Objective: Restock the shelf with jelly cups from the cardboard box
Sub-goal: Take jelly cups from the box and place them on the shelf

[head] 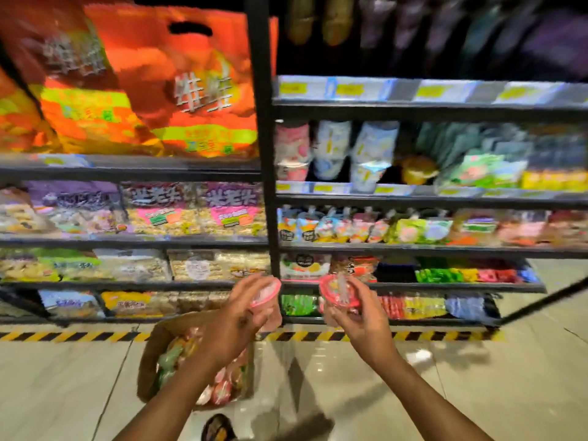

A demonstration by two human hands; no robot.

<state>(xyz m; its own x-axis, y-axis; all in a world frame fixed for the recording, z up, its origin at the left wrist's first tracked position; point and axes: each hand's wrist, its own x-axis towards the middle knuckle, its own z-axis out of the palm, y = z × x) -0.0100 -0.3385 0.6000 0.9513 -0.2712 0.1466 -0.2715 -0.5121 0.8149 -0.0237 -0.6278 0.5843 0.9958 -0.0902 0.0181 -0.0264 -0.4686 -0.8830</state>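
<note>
My left hand point(237, 316) grips a pink-rimmed jelly cup point(269, 297), lifted above the cardboard box point(149, 354). My right hand point(353, 319) holds a second pink jelly cup point(339, 294) with its lid tilted toward me. Both cups hang in front of the low shelves. The box stands on the floor below my left forearm and holds several more pink and green jelly cups point(178, 351). Stacked cups point(292, 151) stand on the right-hand shelf unit at chest height. The view is blurred by motion.
Black shelving with a vertical post point(264, 138) is packed with snack bags; large orange bags point(178, 84) fill the upper left. Yellow-black hazard tape point(63, 336) runs along the tiled floor at the shelf foot. A dark shoe tip point(218, 428) shows at the bottom edge.
</note>
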